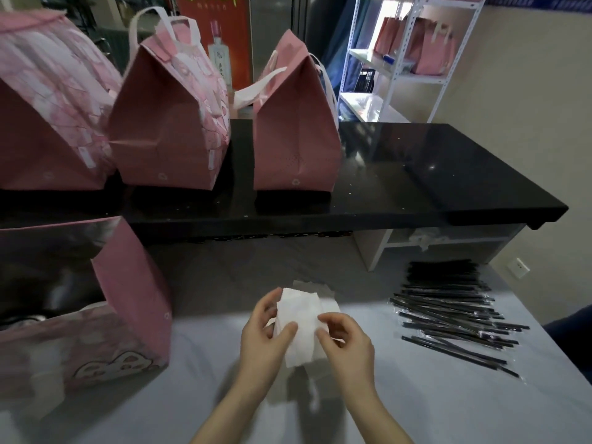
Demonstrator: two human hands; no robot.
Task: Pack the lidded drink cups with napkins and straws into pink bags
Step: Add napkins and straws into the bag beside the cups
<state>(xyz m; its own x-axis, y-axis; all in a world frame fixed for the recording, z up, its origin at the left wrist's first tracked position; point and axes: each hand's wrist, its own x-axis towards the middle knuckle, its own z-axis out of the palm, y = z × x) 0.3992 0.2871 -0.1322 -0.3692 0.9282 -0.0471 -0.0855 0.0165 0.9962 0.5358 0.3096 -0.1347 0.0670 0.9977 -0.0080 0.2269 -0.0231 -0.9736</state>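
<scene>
Both hands — left hand point(262, 331), right hand point(344, 339) — pinch the napkin stack point(299, 328) in curled fingers — soft, light, best gripped across its edges.

Packing area of a takeaway drink shop: filled pink bags point(169, 123) ranged along a black table point(416, 174), bulk wrapped straws point(448, 312), metal stock shelving point(395, 75), advertising poster point(224, 14) behind.
</scene>
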